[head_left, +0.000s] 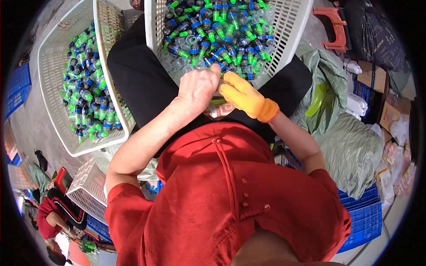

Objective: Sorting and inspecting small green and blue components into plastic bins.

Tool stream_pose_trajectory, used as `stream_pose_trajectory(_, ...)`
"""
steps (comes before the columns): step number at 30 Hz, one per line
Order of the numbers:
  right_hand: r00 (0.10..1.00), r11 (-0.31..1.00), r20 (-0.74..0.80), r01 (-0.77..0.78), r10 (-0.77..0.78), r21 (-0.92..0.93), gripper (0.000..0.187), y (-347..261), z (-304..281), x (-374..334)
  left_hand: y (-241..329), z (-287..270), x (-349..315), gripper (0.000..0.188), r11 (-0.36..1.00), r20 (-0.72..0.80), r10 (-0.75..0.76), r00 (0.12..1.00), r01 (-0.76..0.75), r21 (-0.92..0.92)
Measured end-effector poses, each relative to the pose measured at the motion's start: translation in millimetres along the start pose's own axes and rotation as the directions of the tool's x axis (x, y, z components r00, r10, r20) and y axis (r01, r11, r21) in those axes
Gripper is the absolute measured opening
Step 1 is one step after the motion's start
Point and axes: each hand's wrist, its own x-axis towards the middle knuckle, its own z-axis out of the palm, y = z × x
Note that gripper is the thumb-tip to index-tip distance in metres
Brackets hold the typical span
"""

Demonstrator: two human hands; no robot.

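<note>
My bare left hand [198,88] is closed, its fingers curled in near the close rim of the white basket [287,33] between my knees. My right hand [244,95] wears a yellow glove and meets the left one, fingers bent and drawn together. Whatever lies between the two hands is hidden by the fingers. Just beyond them the basket holds many small plastic pieces [217,29], green-tipped with black bodies and blue bands, mixed with loose clear cups [179,62]. Under my wrists, a pale, partly covered item [220,110] rests at my lap.
A second white basket [46,84] with the same pieces stands at left. On the right lie grey-green sacks [350,146], a red plastic stool [333,29], cardboard boxes [372,75] and a blue crate [361,221]. Another person [55,215] sits at the lower left.
</note>
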Motion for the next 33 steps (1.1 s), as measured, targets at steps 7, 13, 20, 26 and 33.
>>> stream_pose_trajectory(7,0.884,0.896,-0.185,-0.442,0.429,-0.039,0.042,63,-3,86,-107,31,49,0.012,0.777,-0.140,0.075,0.987,0.030,0.629)
stream_pose_trajectory(13,0.947,0.856,-0.317,-0.204,0.050,-0.475,0.036,118,26,126,-126,39,63,0.017,0.849,-0.023,0.066,0.998,-0.044,0.526)
stream_pose_trajectory(20,0.808,0.923,-0.445,-0.336,0.385,0.188,0.031,59,-42,82,-110,24,52,0.019,0.992,-0.188,-0.087,0.978,0.069,-0.102)
stream_pose_trajectory(26,0.934,0.859,-0.284,0.042,-0.215,-0.511,0.038,36,-44,38,-66,-6,32,0.022,0.078,0.288,-0.303,0.909,0.324,-0.943)
stream_pose_trajectory(33,0.950,0.828,-0.303,-0.110,-0.075,-0.549,0.039,-18,-14,39,-23,-15,5,0.021,-0.093,0.262,-0.338,0.904,0.245,-0.965)
